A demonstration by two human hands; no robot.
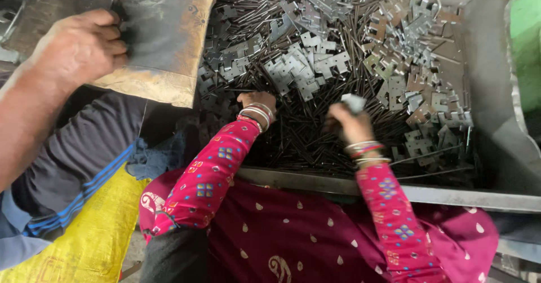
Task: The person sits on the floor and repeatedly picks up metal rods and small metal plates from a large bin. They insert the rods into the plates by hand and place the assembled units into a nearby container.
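Head view, looking down into a grey metal bin [496, 119], the landmark for all places below. Contents: a heap of flat notched metal plates [315, 63] toward the bin's far side, over a bed of thin dark rods [293, 142] whose long axes run mostly from near rim to far rim. Left hand [256, 100], inside the bin near its left wall, curled downward with fingertips in the rods; whether it grips any cannot be told. Right hand [346, 122], mid-bin, closed about a small pale plate piece [354, 102] lifted just above the rods; the plate heap lies beyond and to its right, nearer this hand than the left. Co-worker's hand [81, 49], outside the bin's left wall, presses on a worn board [163, 40].
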